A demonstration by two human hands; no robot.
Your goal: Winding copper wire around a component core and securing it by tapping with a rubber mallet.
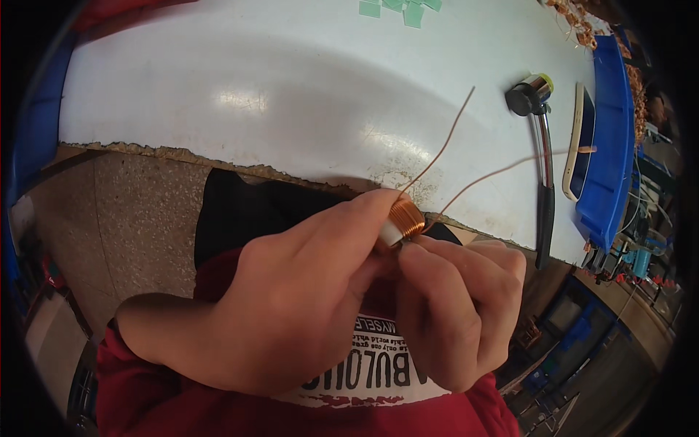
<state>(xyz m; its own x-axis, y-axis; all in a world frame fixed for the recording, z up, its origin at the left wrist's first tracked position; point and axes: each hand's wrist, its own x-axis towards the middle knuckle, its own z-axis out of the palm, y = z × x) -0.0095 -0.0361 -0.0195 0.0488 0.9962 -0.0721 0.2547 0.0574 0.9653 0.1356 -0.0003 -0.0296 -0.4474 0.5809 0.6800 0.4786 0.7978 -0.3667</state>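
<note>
Close to my body, just off the table's front edge, my left hand is closed around a small coil of copper wire wound on a core with a whitish side. Two loose copper wire ends rise from the coil, one up to the right, the other curving far right over the hammer handle. My right hand pinches at the coil's lower right side, its fingertips pressed together there. What lies between those fingertips is too small or hidden to make out.
On the white table, whose front edge is chipped, lies a two-headed mallet at the right. Beside it are a phone-like flat object and a blue tray. Green square sheets lie at the far side. Copper scraps fill the far right corner.
</note>
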